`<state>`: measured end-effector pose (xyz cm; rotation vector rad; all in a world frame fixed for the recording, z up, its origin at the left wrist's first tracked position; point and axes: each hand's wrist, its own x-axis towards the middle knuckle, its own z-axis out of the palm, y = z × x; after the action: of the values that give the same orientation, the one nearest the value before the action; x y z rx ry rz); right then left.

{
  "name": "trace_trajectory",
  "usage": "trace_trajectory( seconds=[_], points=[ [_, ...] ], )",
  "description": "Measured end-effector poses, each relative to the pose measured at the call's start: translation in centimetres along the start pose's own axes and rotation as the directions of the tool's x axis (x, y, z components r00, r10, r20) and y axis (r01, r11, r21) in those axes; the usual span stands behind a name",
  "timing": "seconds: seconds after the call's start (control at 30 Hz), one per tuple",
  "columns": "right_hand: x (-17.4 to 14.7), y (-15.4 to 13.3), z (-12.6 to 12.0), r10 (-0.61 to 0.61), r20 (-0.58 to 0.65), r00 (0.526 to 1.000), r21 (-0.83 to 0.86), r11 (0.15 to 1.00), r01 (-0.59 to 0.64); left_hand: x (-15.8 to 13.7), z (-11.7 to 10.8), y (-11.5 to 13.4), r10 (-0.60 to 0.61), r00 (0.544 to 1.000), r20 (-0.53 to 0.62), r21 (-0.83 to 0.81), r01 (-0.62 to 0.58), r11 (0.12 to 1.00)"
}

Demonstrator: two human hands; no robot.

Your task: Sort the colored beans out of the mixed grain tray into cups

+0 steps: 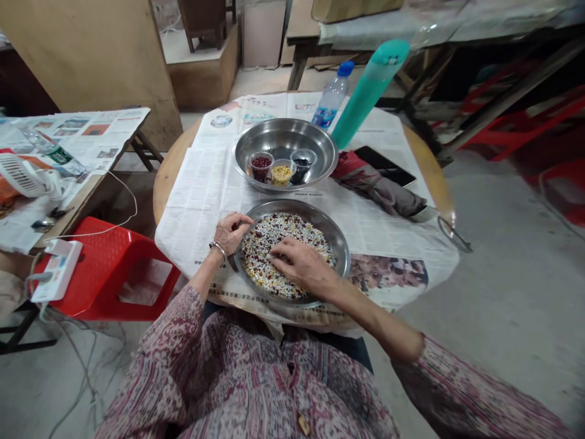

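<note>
A round metal tray (pixel 340 235) in front of me holds a spread of mixed small beans and grains (pixel 292 225), white, dark red, yellow and black. At the tray's left rim my left hand (pixel 232 231) is closed, its thumb and fingers on the edge. Over the middle of the mix, my right hand (pixel 299 262) has its fingertips pinched down among the grains; whatever is between them is too small to name. Behind the tray, a deeper metal basin (pixel 286 131) holds clear cups of red beans (pixel 261 163), yellow beans (pixel 281 174) and black beans (pixel 301 163).
Newspaper (pixel 192 189) covers the round table. A water bottle (pixel 333 94), a tall green bottle-like object (pixel 370 91), a dark phone-like slab (pixel 386 164) and an umbrella-like folded cloth (pixel 379 186) lie beyond the basin. A red stool (pixel 105 268) with a power strip (pixel 58 271) stands left.
</note>
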<state>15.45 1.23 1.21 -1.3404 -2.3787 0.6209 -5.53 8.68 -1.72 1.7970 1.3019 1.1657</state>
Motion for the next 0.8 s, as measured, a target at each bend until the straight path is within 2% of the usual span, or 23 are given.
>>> trace_trajectory(
  seconds=[0.13, 0.23, 0.33, 0.43, 0.5, 0.57, 0.67, 0.8],
  points=[
    [-1.4, -1.7, -0.2, -0.242, 0.164, 0.956, -0.005, 0.969, 0.246, 0.0, -0.1, 0.1, 0.01, 1.0, 0.011, 0.005, -0.01, 1.0],
    [-0.8, -1.3, 0.0, -0.316, 0.176, 0.932, -0.136, 0.93, 0.341, 0.0, -0.1, 0.0, 0.011, 1.0, 0.013, 0.007, -0.011, 1.0],
    [0.8, 0.3, 0.1, -0.286, 0.081, 0.955, -0.257, 0.92, 0.297, 0.0, 0.0, -0.1, 0.01, 1.0, 0.005, -0.007, -0.01, 1.0],
    [2.2, 1.6, -0.1, -0.148, -0.094, 0.985, -0.256, 0.959, 0.119, 0.0, 0.0, -0.2, 0.005, 1.0, 0.0, -0.019, -0.005, 1.0],
    [2.8, 1.7, -0.2, -0.065, -0.136, 0.989, -0.223, 0.974, 0.034, 0.0, 0.0, -0.2, 0.006, 1.0, 0.001, -0.024, -0.006, 1.0],
    [3.3, 1.3, -0.2, -0.06, -0.076, 0.995, -0.193, 0.98, 0.045, 0.0, 0.0, -0.2, 0.013, 1.0, 0.003, -0.03, -0.013, 0.999],
    [3.5, 0.4, -0.4, -0.08, 0.093, 0.992, -0.148, 0.985, 0.093, 0.0, 0.0, -0.2, 0.014, 1.0, 0.003, -0.028, -0.014, 1.0],
    [2.2, 0.4, -1.3, -0.012, 0.232, 0.973, -0.16, 0.986, 0.051, 0.0, 0.0, -0.1, -0.002, 1.0, 0.006, -0.018, 0.002, 1.0]
  ],
)
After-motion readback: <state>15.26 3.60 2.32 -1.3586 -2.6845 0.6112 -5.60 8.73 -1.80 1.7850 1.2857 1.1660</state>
